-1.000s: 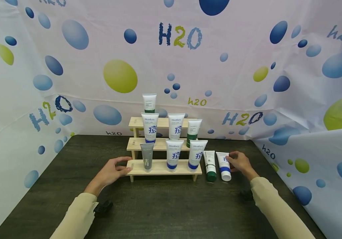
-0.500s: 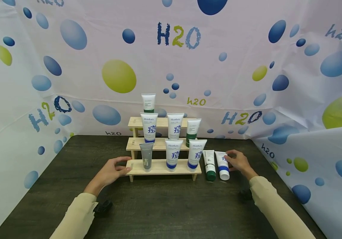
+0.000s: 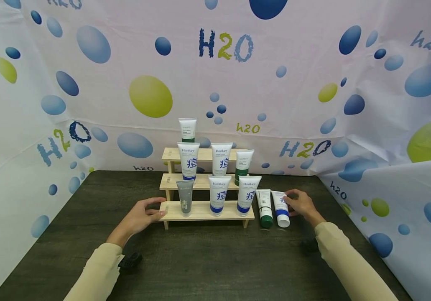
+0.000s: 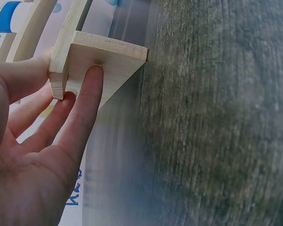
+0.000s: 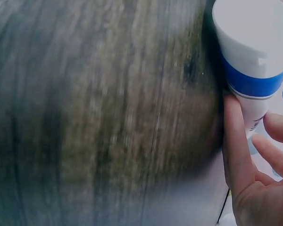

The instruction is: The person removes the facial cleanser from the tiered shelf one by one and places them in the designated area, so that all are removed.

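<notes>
Seven tubes (image 3: 220, 161) on rack (image 3: 200, 214), two lying on counter (image 3: 200, 259); contents hidden.
Left hand (image 3: 140, 215): fingers clamped on rack end. Right hand (image 3: 302, 206): fingers pinching blue-banded lying tube (image 3: 281, 211).

The head camera looks forward and down from up high. It fits in most of the desk (image 3: 215, 263), the wooden three-step stand (image 3: 203, 184) and the spotty cloth (image 3: 294, 104) behind. The left wrist camera looks sideways, very near the left fingers (image 4: 80, 113) and one end of that stand. The right wrist camera, close by the right fingers (image 5: 236, 141), shows big the white blue-banded tube (image 5: 254, 52) that looks small from the head.
</notes>
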`<action>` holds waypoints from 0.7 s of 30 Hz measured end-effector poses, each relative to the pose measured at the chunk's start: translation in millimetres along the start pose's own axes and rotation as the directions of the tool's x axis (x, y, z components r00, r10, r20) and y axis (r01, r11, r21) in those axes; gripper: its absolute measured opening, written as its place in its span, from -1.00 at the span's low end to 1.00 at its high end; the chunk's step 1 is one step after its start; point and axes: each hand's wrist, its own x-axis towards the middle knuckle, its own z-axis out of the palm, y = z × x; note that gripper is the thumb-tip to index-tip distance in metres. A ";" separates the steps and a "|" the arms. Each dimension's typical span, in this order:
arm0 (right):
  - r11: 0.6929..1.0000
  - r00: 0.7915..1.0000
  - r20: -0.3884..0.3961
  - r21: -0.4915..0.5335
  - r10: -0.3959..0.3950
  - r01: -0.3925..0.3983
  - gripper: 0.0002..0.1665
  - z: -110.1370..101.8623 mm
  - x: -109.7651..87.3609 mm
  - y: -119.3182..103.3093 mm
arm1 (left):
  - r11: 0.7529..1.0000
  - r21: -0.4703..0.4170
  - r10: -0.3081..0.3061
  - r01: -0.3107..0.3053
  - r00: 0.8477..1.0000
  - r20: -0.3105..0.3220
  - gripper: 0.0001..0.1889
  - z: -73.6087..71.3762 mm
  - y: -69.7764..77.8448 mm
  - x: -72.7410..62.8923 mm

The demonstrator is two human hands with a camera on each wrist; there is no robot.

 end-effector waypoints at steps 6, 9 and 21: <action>1.000 1.000 0.001 0.016 -0.015 0.015 -0.45 -1.8 0.9 5.2 | 1.000 0.005 0.005 -0.005 1.000 -0.002 -0.39 0.5 0.4 0.0; 1.000 1.000 0.002 0.012 -0.026 0.026 -0.40 -2.5 0.9 5.6 | 1.000 0.000 0.008 -0.008 1.000 0.002 -0.39 0.2 0.1 -0.1; 0.999 0.999 0.022 0.009 -0.032 0.031 -0.26 -2.6 -2.6 0.0 | 1.000 -0.010 0.010 -0.010 1.000 0.006 -0.39 0.2 -0.9 0.9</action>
